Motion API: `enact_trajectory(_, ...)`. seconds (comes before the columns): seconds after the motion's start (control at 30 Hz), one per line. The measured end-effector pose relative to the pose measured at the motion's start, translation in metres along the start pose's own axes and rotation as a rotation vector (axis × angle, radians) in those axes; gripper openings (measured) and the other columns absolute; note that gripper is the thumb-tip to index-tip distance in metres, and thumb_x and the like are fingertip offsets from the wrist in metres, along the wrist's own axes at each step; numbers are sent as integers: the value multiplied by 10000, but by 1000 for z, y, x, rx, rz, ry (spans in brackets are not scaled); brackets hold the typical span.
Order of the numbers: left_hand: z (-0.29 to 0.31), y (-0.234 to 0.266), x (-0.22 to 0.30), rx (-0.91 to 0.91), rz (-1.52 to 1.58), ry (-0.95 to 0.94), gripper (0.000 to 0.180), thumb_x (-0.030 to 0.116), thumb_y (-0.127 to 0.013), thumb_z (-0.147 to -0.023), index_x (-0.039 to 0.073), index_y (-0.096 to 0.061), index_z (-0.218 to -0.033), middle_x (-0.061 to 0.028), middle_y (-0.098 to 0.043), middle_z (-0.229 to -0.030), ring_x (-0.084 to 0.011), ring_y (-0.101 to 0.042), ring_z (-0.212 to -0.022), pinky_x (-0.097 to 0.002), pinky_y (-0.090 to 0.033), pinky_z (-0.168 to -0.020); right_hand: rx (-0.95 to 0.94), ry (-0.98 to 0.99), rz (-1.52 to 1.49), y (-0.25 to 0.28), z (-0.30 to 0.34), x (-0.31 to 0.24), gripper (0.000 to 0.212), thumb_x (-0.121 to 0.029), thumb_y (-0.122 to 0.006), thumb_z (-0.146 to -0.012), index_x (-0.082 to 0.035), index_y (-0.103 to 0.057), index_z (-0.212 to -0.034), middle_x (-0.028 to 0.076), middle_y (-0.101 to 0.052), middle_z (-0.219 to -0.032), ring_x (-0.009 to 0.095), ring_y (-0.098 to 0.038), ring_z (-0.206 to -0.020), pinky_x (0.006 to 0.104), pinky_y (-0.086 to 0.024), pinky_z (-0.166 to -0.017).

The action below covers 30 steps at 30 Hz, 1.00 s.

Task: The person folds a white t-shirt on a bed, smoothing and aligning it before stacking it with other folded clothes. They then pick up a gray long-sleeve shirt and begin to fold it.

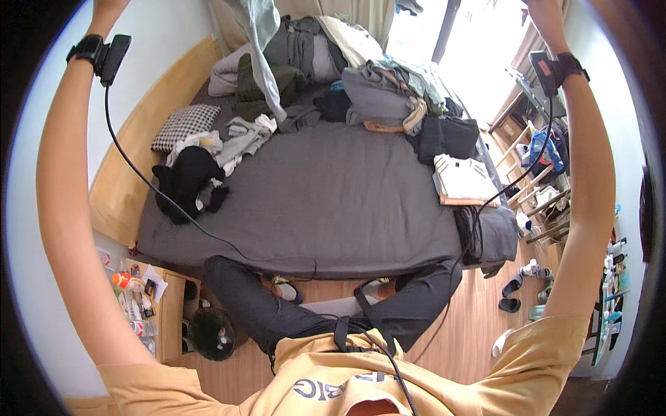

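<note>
Both arms are raised wide. My left hand [109,8] shows only its base at the top left, above a black wrist strap; its fingers are out of frame. Only the lower part of my right hand [547,15] appears at the top right, above a similar strap, fingers also hidden. Between them a light grey garment [259,59] hangs down from the upper edge over the bed. What holds its top end cannot be seen. Below lies the dark grey bed [333,201]. A folded white top [461,177] rests on a stack at the right, beside folded dark clothing [447,137].
Heaped clothes [388,93] cover the bed's far side. A black furry, cat-like shape [182,182] lies at the left near a checked cushion [186,126]. A bin [212,334] and bottles [128,281] stand lower left; slippers [510,295] lie on the floor right. Cables run from both wrists.
</note>
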<state>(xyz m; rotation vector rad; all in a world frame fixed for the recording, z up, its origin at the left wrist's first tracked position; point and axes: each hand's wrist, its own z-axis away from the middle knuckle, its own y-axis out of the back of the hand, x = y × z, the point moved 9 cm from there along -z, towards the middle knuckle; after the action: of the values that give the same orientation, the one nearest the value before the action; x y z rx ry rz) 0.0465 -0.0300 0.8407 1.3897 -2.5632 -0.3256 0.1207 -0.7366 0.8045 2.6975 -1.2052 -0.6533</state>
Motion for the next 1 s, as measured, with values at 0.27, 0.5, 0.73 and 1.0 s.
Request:
enact_trajectory(0.27,260,-67,-14,-248,-172,-337,534,-184,-535,-814,129,-724,-1203,-128,-758,-1207,-341,-743,-1093,-433,-602,-952,-364,237,328,-70,293,52,635,137,-512,-843,-170,-657,-1380,189,-747,-1167,381,-723,-1104,445,-555,-1019)
enact_trajectory(0.5,617,-162,-18,-1099,-179,31,267,-30,-588,-875,85,-707,-1084,-118,-708,-1134,-371,-732,-986,-492,-605,-818,-917,-67,128,-166,633,64,549,130,-572,-752,-72,-679,-1251,140,-675,-1342,381,-608,-1302,458,-500,-1103)
enact_trajectory(0.73,817,-171,20,-1525,-150,169,343,-38,-683,-823,76,-651,-1146,-160,-647,-1174,-394,-702,-1060,-504,-597,-848,-1371,-161,369,-196,815,68,374,-100,-748,-789,-114,-670,-1154,153,-597,-1197,399,-615,-1136,520,-557,-908)
enact_trajectory(1.0,794,-150,31,-1333,-180,237,440,-8,-750,-756,81,-570,-1147,-147,-546,-1152,-387,-643,-1047,-500,-593,-824,-1488,-63,507,-205,802,50,272,-241,-785,-804,-109,-752,-1039,147,-596,-1191,363,-610,-1139,512,-508,-914)
